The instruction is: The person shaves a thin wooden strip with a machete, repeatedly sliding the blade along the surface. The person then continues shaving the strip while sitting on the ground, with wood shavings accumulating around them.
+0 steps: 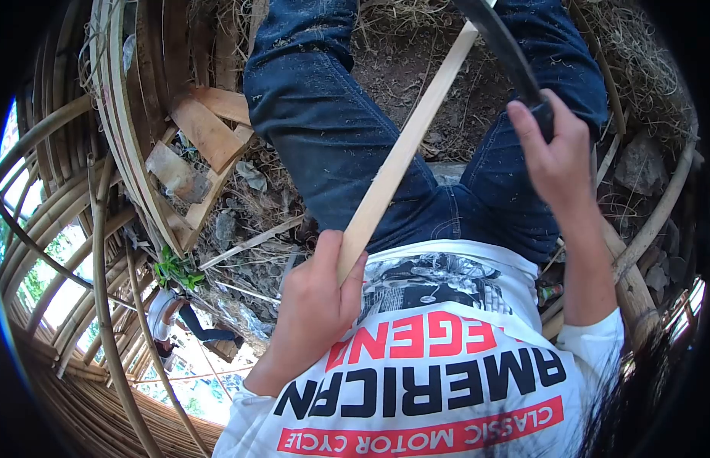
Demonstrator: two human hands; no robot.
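Note:
My left hand (315,298) is closed around the near end of a pale, flat bamboo strip (408,156). The strip slants up and away to the right, between my jeans-clad legs. In my right hand (557,153) is the dark handle of a curved knife (507,57), with fingers wrapped round it and the thumb along its side. Its dark blade arcs up to the left and overlaps the far end of the strip at the top edge of the view, where the tip is cut off.
Curved split bamboo (114,137) and wood offcuts (206,130) stand at my left. Bamboo poles (103,290) form a frame at lower left, with another person (175,317) beyond. Fibrous shavings (645,53) and a stone (641,164) lie at right.

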